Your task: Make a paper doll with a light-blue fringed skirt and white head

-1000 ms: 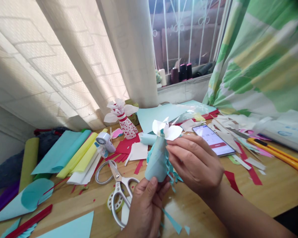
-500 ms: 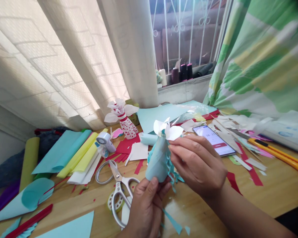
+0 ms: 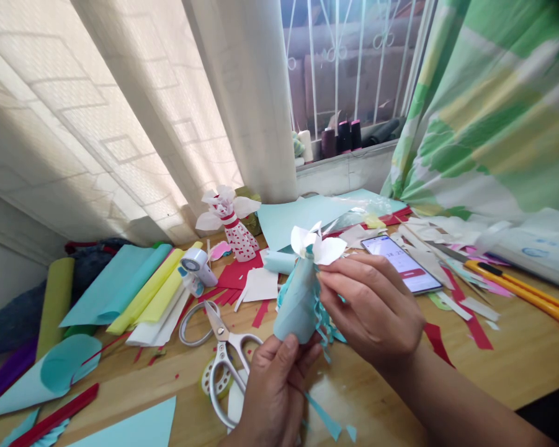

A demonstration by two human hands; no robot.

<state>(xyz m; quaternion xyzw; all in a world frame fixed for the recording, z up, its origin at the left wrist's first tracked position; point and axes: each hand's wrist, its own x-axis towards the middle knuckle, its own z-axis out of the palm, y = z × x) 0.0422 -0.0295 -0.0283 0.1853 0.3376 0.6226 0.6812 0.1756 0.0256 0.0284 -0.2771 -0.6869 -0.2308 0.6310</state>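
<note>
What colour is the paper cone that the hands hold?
The cone is light blue, with white petals on top; head view.

Phone (image 3: 402, 262) screen: digits, perhaps timer, too blurred.

I saw a wooden table (image 3: 516, 366) strewn with paper scraps (image 3: 465, 316). Scissors (image 3: 223, 354), a phone (image 3: 402, 264), coloured sheets (image 3: 121, 285) and a yellow cutter (image 3: 521, 288) lay on it.
</note>
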